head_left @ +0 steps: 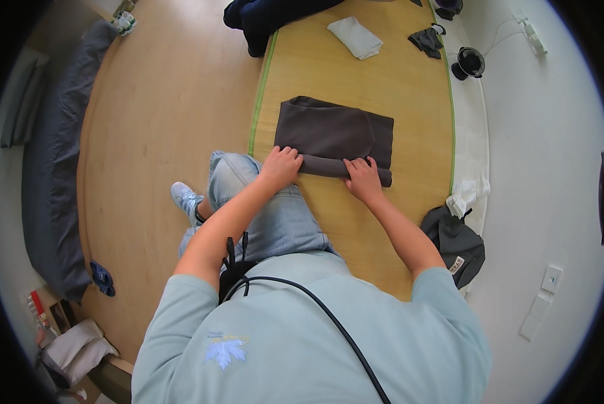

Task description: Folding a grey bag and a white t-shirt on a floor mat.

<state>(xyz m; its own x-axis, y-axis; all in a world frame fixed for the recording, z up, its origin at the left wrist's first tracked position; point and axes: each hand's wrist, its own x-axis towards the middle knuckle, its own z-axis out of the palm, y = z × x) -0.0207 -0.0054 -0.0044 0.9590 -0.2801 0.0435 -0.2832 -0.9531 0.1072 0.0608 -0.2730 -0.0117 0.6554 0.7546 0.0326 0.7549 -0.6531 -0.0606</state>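
Yellow mat [420, 135]; wood flr [160, 121] L, white wall [531, 155] R. L fingers [289, 152], R fingers [357, 163] holding dk cloth roll [323, 165].

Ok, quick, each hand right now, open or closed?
Left hand: fingers bent onto the dark cloth at its rolled edge's left end; closed or not, can't tell.
Right hand: fingers bent over the roll; also can't tell.

Your lt. blue-green tee [295, 360] has a pale-blue leaf logo [225, 353] on the chest w/ tiny lettering [228, 337] next to it — too small to read. The dk. grey bag [453, 236] to your R has a white label [457, 264] w/ dark chars — tilted, one short line.
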